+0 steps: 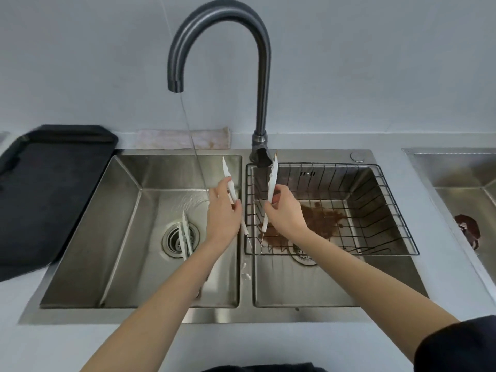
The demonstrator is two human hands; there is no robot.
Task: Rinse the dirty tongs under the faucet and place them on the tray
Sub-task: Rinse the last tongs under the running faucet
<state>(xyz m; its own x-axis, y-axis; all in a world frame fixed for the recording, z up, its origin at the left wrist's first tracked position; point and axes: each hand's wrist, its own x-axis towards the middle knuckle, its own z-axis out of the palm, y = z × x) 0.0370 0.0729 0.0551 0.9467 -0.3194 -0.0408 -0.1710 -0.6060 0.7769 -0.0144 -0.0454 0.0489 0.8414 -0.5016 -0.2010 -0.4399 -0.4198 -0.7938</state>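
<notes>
**Tongs spread wide beside the stream**

Left hand [224, 210] and right hand [284, 210] each have fingers clamped on one arm of the white tongs [272, 181], probably parting them above the sink's [80, 237] divider so faucet [214, 28] water reaches inside. The black tray [48, 189] waits on the surface, left.

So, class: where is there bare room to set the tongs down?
The black tray left of the sink is bare. Crowded: the left basin's drain holds other tongs; the wire basket fills the right basin.
</notes>
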